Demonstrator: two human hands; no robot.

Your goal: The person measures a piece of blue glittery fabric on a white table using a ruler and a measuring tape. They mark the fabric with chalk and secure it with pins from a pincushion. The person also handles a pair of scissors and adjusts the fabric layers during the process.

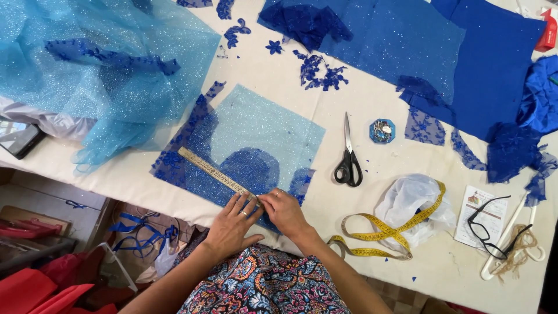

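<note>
Left hand [232,224] lies flat, fingers spread, pressing the near end of the wooden ruler [216,172] down; no closed grip on it. Right hand [283,210] is loosely curled just beside it, fingertips pinched at the ruler's end; whether it has hold of a marker or pin, cannot tell. Ruler runs diagonally across a light blue glitter fabric panel [261,131] with dark blue lace [174,160] along its left side, at the desk's near edge. Panel looks light, thin, soft and prone to sliding or stretching, so flat palm pressure suits it better than a pinch; ruler is stiff, best held down along its length. Outward: black-handled scissors [348,160] right of the panel, a small octagonal blue box [382,131] beyond them, yellow tape measure [383,232] over white plastic toward the near right edge, black glasses [491,227] on a paper card. Turquoise tulle heap [116,35] at the far left corner, dark blue cloth [482,64] at the far right.
</note>
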